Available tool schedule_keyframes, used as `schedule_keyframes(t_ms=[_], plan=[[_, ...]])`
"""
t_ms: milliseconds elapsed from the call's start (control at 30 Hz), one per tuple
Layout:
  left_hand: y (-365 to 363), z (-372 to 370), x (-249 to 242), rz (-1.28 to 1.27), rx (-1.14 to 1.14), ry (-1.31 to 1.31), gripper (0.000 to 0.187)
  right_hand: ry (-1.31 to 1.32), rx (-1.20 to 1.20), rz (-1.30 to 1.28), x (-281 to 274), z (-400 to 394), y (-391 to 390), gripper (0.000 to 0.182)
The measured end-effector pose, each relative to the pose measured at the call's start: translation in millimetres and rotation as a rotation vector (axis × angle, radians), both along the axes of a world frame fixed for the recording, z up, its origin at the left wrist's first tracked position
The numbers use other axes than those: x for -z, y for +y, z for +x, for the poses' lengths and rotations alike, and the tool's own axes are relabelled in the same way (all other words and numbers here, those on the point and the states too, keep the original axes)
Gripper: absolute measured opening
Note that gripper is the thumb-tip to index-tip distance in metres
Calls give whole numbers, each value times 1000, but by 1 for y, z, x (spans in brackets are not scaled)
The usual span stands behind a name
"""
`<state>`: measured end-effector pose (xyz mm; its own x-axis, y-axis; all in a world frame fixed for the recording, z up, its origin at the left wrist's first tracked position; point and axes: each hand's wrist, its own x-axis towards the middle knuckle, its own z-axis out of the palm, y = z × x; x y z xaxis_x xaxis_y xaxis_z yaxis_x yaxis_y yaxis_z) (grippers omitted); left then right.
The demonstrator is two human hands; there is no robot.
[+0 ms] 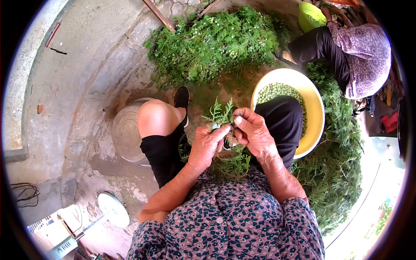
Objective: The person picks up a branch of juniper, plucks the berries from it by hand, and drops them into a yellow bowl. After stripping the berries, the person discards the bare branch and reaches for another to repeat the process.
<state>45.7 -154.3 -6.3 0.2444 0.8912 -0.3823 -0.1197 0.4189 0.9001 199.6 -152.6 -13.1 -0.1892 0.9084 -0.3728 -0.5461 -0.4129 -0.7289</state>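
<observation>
My left hand [207, 145] is closed round a small green conifer sprig [220, 113], which sticks up above the thumb over my lap. A pale bluish spot shows by the left fingertips, too small to name surely. Right beside it, my right hand [256, 133] pinches thumb and fingers together at the sprig's side; what lies between those fingertips is hidden. More leafy cuttings [229, 165] rest in my lap below both hands. By my right knee stands a yellow tub [317, 115], partly filled with round green berries [281, 91].
A big heap of berry-bearing branches [216, 45] lies ahead. More greenery [331, 177] spreads along the right. Another person [364, 54] sits at upper right near a lime-green basin [307, 19]. A round metal lid or pot [128, 134] is left of my knee; a fan [113, 210] stands lower left.
</observation>
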Motion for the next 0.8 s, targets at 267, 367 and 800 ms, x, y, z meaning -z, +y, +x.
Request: schedule_keyframes(t_ms=[267,367,800], plan=[[2,0,-1,-106,-18,2,25,356,108,52,6,19,-3,13],[2,0,1,-109,-16,7,25,383,97,78,-13,15,-3,15],[1,2,15,343,59,171,28,-943,29,739,-19,-20,-1,17]])
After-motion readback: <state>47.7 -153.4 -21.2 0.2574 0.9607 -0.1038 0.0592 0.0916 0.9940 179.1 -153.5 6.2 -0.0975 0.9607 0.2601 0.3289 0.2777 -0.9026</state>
